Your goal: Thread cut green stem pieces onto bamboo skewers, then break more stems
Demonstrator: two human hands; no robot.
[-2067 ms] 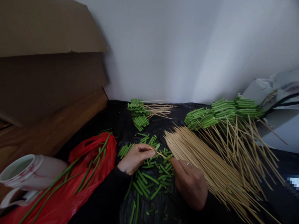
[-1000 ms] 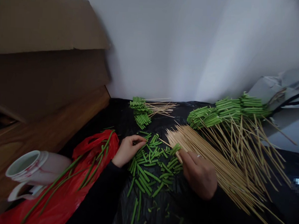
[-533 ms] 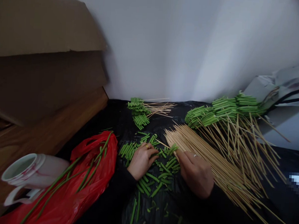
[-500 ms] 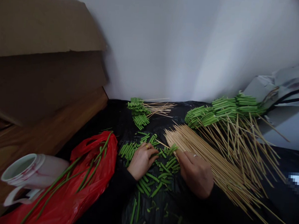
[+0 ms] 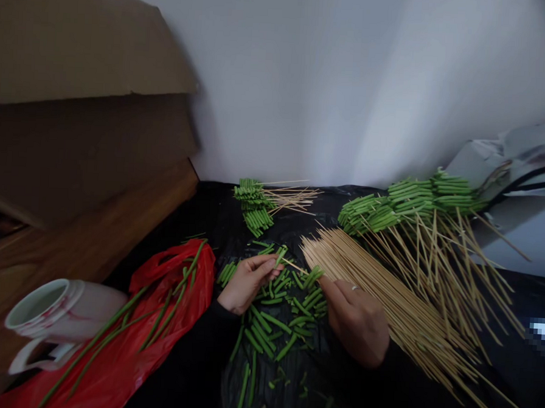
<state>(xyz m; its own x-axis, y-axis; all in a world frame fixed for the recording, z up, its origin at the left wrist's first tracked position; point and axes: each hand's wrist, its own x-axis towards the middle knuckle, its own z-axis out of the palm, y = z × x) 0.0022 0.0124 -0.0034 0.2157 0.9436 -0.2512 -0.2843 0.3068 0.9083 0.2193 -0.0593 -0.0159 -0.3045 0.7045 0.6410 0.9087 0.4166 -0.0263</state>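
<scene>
Between thumb and fingers, my left hand [image 5: 250, 282] pinches a short green bean piece [image 5: 281, 255] at the tip of a thin wooden skewer [image 5: 294, 265]. My right hand [image 5: 358, 315] is closed on that skewer, with a few bean pieces [image 5: 313, 275] threaded on it close to the fingers. Loose cut bean pieces [image 5: 265, 334] lie scattered below and between both hands. Just right of my right hand spreads a large bundle of bare skewers [image 5: 369, 267]. How far the tip has gone into the pinched piece I cannot tell.
Filled bean skewers lie in a small pile [image 5: 256, 206] at the back and a larger pile [image 5: 409, 202] at right. A red plastic bag [image 5: 175, 320] with long beans and a tilted white pitcher [image 5: 84, 310] are left. A cardboard box [image 5: 89, 127] stands behind them.
My left hand has come up from the loose pieces and now holds a bean piece at the skewer's tip. My right hand stays nearly in place with the skewer.
</scene>
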